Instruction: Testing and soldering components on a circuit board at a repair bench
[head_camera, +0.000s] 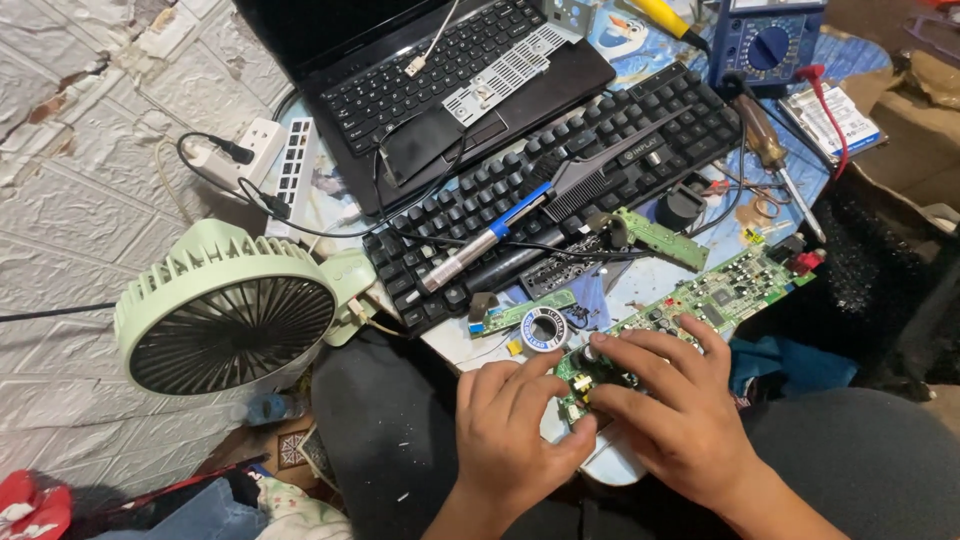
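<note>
Both hands, left hand (510, 425) & right hand (670, 410), pinched on the green circuit board (700, 300) at the table edge; imo it could slip off, or snag the soldering iron (480, 243) cord.

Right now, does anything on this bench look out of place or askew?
Yes. A soldering iron and a black comb lie across the black keyboard. The long green circuit board both hands hold overhangs the table edge.

Both hands cover the near end of the green circuit board (720, 295), so whatever the fingers press there can't be made out. At the top edge of the frame the laptop (420, 70) screen and the blue multimeter (765, 45) are cut off.
</note>
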